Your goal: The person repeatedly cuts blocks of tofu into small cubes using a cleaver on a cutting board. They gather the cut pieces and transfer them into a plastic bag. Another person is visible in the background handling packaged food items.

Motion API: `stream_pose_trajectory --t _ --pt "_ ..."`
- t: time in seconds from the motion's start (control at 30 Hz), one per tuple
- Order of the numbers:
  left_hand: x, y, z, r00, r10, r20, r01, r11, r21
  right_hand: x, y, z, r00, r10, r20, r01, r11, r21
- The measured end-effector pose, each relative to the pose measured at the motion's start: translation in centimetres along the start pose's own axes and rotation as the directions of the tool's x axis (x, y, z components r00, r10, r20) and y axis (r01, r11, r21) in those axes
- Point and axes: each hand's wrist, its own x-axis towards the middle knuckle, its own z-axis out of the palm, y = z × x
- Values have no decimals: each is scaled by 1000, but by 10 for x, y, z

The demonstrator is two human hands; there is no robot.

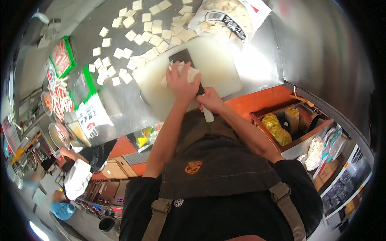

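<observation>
Over the white cutting board point(225, 68), my right hand point(211, 99) grips the pale handle of a cleaver point(183, 57) with a dark, broad blade. The blade lies at the board, partly covered by white tofu-like squares point(193, 74) and my other hand. My left hand point(183, 84) rests with bent fingers over these squares, holding them against the blade. Many more loose white squares point(157, 27) lie spread on the steel table beyond the board and to its left. A clear bag point(225, 20) filled with similar pieces stands at the board's far right edge.
To the left lie a green-edged pack point(62, 58), red-and-white sticks point(60, 98) and a mostly flattened green-and-white bag point(90, 108). An open drawer point(277, 146) with yellow bags stands at right. Another person point(76, 176) works at the lower left beside a bowl point(59, 134).
</observation>
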Motion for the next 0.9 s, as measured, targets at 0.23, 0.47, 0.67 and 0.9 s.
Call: stream_pose_trajectory --t 0.23,0.47,0.67,0.9 --pt "63 68 15 987 139 83 -137 990 -37 -22 -46 -45 992 -89 -85 100 985 144" --pt "192 113 128 899 342 275 -309 938 -157 27 -137 -125 909 -182 -375 308 899 311" --pt "265 113 208 818 521 245 -475 851 -224 32 -179 -150 825 -125 -550 293 928 229" --pt "294 107 220 717 588 374 -644 764 33 -26 -148 -138 857 -72 -510 155 981 121"
